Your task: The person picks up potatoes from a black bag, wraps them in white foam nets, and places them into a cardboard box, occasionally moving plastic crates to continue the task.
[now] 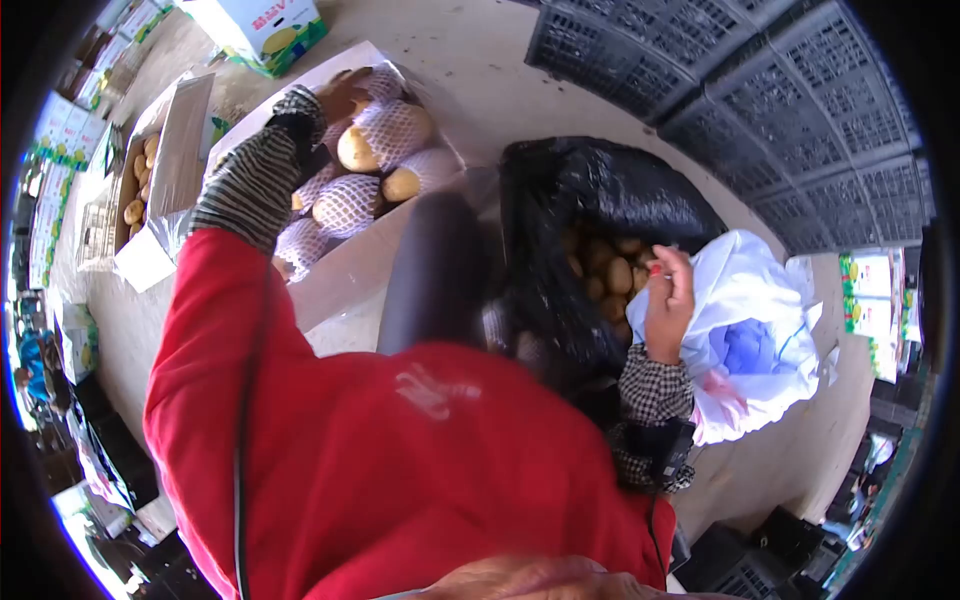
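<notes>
My left hand [343, 97], in a striped sleeve, reaches into the far corner of an open carton [345, 285]. Its fingers are bent over a foam-netted fruit [380, 85], partly hidden by the hand. Several large, yellowish, round fruits [358, 150] lie in the carton, most in white foam nets [345, 205]. On the other side, my right hand [670, 305] hovers between a black plastic bag [620, 185] and a white plastic bag [760, 275]. Its fingers are loosely curled, apart from the thumb, with nothing visible between them. Smaller brown, round produce [605, 265] fills the black bag's opening.
Stacked dark plastic crates [800, 110] stand at the upper right. Another carton of brown produce [185, 130] sits at the left, and a printed white-green box [265, 35] stands behind. My knee [435, 260] is between the open carton and the black bag.
</notes>
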`<state>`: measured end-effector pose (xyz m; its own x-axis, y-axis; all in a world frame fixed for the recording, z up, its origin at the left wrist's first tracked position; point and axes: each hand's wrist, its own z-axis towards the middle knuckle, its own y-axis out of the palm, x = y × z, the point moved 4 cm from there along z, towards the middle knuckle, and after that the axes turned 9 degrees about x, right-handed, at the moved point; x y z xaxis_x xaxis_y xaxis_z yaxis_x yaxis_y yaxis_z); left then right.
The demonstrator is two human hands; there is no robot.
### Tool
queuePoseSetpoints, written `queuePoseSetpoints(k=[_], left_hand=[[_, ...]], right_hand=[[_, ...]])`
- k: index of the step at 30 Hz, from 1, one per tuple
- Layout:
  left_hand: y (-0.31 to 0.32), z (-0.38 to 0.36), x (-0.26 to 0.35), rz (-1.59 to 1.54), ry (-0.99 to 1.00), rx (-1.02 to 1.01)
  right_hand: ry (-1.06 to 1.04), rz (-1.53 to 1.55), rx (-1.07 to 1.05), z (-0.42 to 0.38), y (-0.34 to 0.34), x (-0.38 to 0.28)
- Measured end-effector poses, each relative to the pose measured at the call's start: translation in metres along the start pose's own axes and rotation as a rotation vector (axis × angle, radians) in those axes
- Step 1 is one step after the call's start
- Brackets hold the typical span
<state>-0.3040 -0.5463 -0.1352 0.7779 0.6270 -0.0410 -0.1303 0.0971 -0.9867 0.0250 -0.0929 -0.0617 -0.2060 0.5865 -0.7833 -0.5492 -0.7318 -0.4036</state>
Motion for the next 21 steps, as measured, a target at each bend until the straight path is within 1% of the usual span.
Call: queuePoseSetpoints(k=[1,4,7,8,9,10,11,13,14,15,16,17,18,19,21], left_hand=[[0.0,0.001,-0.005,0.045,-0.043,0.013],[0.01,0.015,-0.02,-0.012,-0.068,-0.09],[0.014,0.028,-0.022,-0.051,-0.135,-0.205],[0.022,0.035,-0.029,0.04,-0.257,-0.213],[0.013,0.051,-0.001,0.149,-0.226,-0.34],[-0.015,0.074,0.048,0.265,-0.2,-0.466],[-0.029,0.096,0.09,0.386,-0.177,-0.584],[-0.039,0.135,0.172,-0.211,0.215,0.043],[-0.036,0.15,0.226,-0.683,0.067,-0.136],[-0.015,0.162,0.276,-0.864,0.19,-0.247],[-0.004,0.171,0.329,-0.934,0.55,-0.268],[0.016,0.175,0.377,-0.991,0.59,-0.399],[0.027,0.178,0.418,-0.878,0.527,-0.583],[0.049,0.181,0.452,-0.868,0.606,-0.714],[0.145,0.192,0.464,-0.736,0.582,-0.937]], right_hand=[[0.099,0.042,0.059,-0.003,-0.01,0.004],[0.174,-0.022,0.208,-0.013,-0.045,0.028],[0.25,-0.06,0.362,-0.023,-0.094,0.048],[0.262,-0.064,0.419,-0.03,-0.106,0.059],[0.272,-0.06,0.469,-0.038,-0.113,0.071],[0.284,-0.059,0.504,-0.047,-0.117,0.079],[0.29,-0.055,0.538,-0.053,-0.121,0.086],[0.324,-0.003,0.585,-0.067,-0.131,0.101],[0.345,0.035,0.596,-0.073,-0.13,0.11],[0.36,0.074,0.607,-0.075,-0.132,0.115],[0.47,0.094,0.617,-0.076,-0.132,0.117],[0.461,0.073,0.611,-0.074,-0.132,0.115],[0.415,0.075,0.587,-0.072,-0.13,0.114],[0.37,0.075,0.566,-0.072,-0.128,0.113],[0.385,-0.015,0.521,-0.074,-0.124,0.111]])
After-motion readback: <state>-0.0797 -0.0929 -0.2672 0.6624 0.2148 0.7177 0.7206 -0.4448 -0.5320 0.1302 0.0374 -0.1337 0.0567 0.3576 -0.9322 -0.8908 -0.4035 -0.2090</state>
